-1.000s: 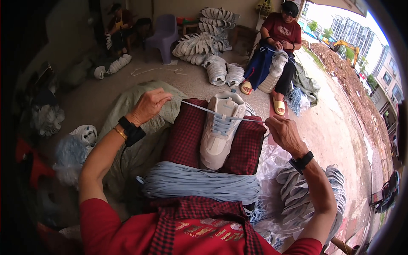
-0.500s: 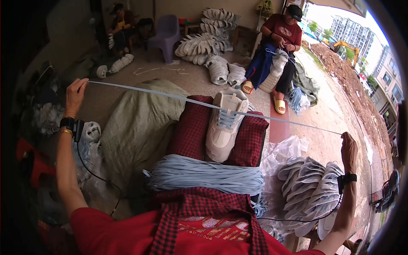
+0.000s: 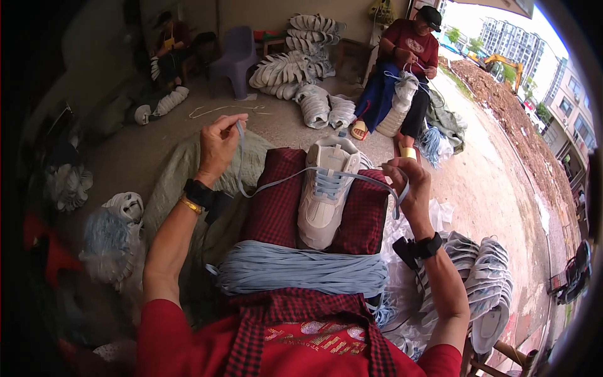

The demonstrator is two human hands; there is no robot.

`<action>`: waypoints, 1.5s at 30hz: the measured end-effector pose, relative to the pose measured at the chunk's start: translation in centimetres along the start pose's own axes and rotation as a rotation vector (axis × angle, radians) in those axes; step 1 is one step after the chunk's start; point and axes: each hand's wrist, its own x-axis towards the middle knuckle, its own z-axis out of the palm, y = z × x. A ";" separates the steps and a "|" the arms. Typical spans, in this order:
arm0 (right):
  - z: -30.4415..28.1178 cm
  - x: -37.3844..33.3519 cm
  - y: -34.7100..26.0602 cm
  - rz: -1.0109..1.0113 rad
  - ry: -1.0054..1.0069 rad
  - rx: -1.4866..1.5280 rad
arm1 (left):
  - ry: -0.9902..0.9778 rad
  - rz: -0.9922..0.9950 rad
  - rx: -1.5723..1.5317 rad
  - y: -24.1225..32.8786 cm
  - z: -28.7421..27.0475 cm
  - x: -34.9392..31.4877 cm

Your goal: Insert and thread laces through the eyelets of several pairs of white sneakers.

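Observation:
A white sneaker (image 3: 319,217) stands with its toe toward me between the two halves of a red-and-black checked cushion (image 3: 274,210). Light blue lace crosses its tongue in several rows. One shoelace (image 3: 281,181) runs out slack from both sides of the shoe. Up at the left, my left hand (image 3: 218,149) pinches one end part of it between thumb and fingers. To the right of the shoe, my right hand (image 3: 411,184) has its fingers closed on the other side, and the lace loops down below them. A thick bundle of light blue laces (image 3: 304,267) lies across my lap.
Stacked shoe uppers (image 3: 487,276) sit at my right, by clear plastic. A green sack (image 3: 173,188) and bagged uppers (image 3: 110,242) lie at left. Ahead, a seated person (image 3: 408,56) works on a shoe string; another (image 3: 173,47) sits near a purple chair (image 3: 237,63).
Both hands have come inward from wide apart. The lace, earlier stretched taut between them, now hangs in slack curves. Across the way, the seated person's hands have lifted a string.

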 end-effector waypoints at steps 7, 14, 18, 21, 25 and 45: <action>4.7 0.6 2.6 0.087 -0.243 0.036 | -0.397 -0.316 -0.586 1.5 10.7 -4.3; 4.3 0.7 2.7 0.202 -0.283 0.103 | -0.380 -0.362 -0.531 1.5 9.7 -6.2; 4.4 1.1 3.2 0.261 -0.262 0.244 | -0.346 -0.399 -0.533 1.5 9.3 -6.0; 4.5 1.2 3.5 0.260 -0.293 0.287 | -0.333 -0.429 -0.585 1.5 9.4 -6.3; 5.7 1.6 2.7 0.169 -0.276 0.023 | -0.323 -0.341 -0.526 1.4 9.7 -6.4; 4.1 5.6 -2.2 -0.622 -0.645 -0.870 | -0.173 -0.093 -0.314 3.0 11.1 -6.4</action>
